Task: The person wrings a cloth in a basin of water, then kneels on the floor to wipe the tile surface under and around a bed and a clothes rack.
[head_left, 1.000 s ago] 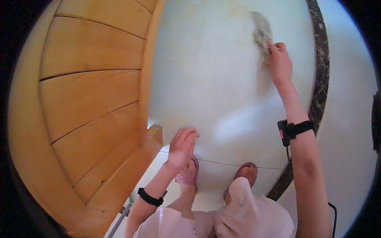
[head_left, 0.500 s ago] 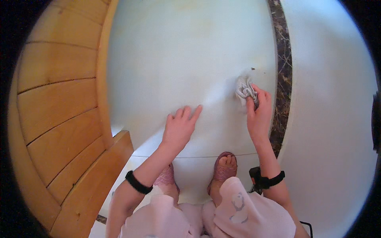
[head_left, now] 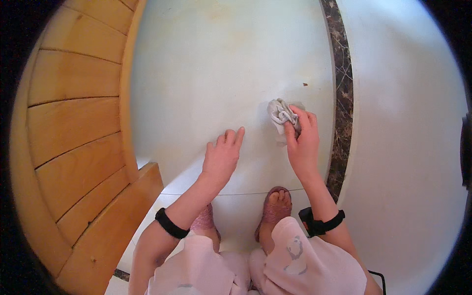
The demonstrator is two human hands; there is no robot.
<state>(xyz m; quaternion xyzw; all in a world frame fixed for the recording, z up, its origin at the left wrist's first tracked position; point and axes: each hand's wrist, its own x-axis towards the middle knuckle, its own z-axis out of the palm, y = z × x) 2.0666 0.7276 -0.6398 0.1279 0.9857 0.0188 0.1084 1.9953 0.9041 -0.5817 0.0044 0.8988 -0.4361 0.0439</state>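
Note:
My right hand [head_left: 302, 135] is closed round a crumpled pale grey cloth [head_left: 281, 114], thumb on the near side and fingers over the top. The cloth is bunched over the pale tiled floor [head_left: 196, 83]; whether its underside presses on the tile is hidden. A small brown speck [head_left: 305, 84] lies on the floor just beyond the cloth. To the left, my left hand [head_left: 221, 155] is empty, its fingers stretched forward and apart over the floor.
A slatted wooden panel [head_left: 78, 123] runs along the left side. On the right, a dark marbled strip [head_left: 342, 83] borders the floor beside a white wall [head_left: 403, 123]. My feet in pink slippers [head_left: 275, 211] stand at a tile joint.
My right hand has moved left with the cloth, away from the dark strip. My left hand has barely shifted. The whole view has also shifted slightly.

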